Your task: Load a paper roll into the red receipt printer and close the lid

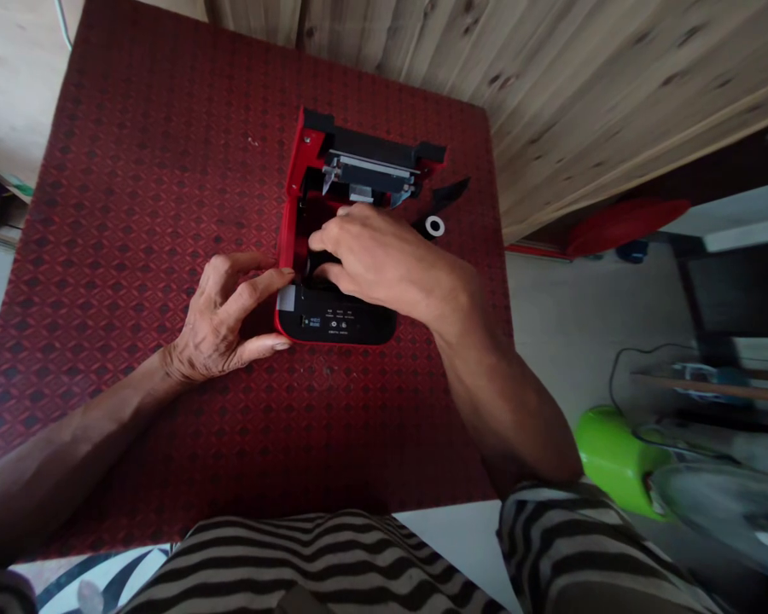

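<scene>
A red and black label printer (342, 328) stands on the table with its lid (375, 162) raised at the back, showing metal parts inside. My left hand (221, 320) grips its left front corner, index finger on the side rim and thumb at the front edge. Over the open bay reaches my right hand (375, 256), with its thumb and fingers curled down inside; a dark thing lies at the fingertips, mostly hidden. Right of the printer lies a roll with a white core (434, 226), and a strip of black film (450, 194) extends beside it.
The table has a red patterned cover (166, 170). Behind it rises a wood-plank wall (550, 94). On the floor to the right are a green bin-like object (618, 456), a fan (736, 512) and a cable (614, 367).
</scene>
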A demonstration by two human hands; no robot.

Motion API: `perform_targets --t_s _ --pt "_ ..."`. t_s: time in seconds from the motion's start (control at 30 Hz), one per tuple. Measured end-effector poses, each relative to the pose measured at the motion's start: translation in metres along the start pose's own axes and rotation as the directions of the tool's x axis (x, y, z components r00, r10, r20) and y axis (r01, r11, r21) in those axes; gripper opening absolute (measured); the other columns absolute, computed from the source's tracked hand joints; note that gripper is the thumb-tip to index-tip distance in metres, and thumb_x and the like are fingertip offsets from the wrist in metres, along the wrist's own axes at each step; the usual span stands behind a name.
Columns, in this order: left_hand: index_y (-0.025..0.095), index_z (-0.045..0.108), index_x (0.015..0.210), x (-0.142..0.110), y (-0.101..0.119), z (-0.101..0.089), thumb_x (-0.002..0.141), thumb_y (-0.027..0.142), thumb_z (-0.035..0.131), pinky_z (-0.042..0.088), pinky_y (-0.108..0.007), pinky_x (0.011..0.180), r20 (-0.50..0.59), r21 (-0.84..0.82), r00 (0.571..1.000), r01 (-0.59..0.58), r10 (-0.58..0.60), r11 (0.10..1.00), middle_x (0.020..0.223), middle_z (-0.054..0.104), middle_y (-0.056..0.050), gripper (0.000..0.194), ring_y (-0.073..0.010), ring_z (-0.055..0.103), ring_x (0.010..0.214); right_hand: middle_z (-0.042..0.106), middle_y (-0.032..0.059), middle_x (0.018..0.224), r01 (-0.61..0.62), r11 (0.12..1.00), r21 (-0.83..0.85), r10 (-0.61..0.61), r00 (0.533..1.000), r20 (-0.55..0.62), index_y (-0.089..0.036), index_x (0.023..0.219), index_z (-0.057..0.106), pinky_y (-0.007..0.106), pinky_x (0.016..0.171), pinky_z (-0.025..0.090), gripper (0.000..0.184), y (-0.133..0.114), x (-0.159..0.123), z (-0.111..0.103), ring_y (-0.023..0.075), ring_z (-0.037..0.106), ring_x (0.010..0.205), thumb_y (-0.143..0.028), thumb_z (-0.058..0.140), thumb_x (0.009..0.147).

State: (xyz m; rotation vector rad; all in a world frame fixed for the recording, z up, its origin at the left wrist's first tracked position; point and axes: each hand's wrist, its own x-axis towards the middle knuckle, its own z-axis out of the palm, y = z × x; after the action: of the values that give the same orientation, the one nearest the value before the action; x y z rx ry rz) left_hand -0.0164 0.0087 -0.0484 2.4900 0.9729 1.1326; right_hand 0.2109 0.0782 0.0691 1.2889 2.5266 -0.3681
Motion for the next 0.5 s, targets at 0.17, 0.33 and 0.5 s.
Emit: perform_targets --t_s 0.17,0.33,0.5 --pt "0.03 0.046 0.165 0.001 0.002 0.0 0.106 0.068 0.058 0.06 -0.056 0.108 -0.007 0.004 1.0 0.009 -0.009 1.0 0.141 0.062 -0.017 0.071 -0.0344 0.064 0.129 0.081 0.0115 0.111 -0.002 1.0 0.007 0.003 0.997 -0.076 -0.016 0.112 0.082 0.045 0.103 0.051 0.023 0.0 -0.007 0.001 0.0314 0.073 0.116 -0.011 0.063 0.1" --pt "0.038 0.045 0.165 0.001 0.004 -0.001 0.105 0.071 0.056 0.06 -0.057 0.109 0.009 -0.006 0.999 0.052 -0.052 0.999 0.145 0.062 -0.015 0.069 -0.0349 0.065 0.131 0.08 0.0086 0.111 0.016 0.998 0.057 -0.01 0.995 -0.103 -0.02 0.112 0.082 0.042 0.104 0.048 0.025 0.0 -0.015 0.003 0.0282 0.071 0.114 -0.012 0.06 0.101" --pt "0.034 0.049 0.163 0.0 0.003 0.0 0.105 0.071 0.058 0.061 -0.058 0.11 -0.016 -0.021 0.999 0.042 -0.043 0.999 0.141 0.063 -0.016 0.07 -0.034 0.066 0.13 0.079 0.0077 0.117 0.047 0.989 0.137 -0.021 0.983 -0.183 -0.02 0.116 0.08 0.042 0.106 0.05 0.024 0.003 -0.026 0.003 0.0268 0.071 0.115 -0.015 0.061 0.102"
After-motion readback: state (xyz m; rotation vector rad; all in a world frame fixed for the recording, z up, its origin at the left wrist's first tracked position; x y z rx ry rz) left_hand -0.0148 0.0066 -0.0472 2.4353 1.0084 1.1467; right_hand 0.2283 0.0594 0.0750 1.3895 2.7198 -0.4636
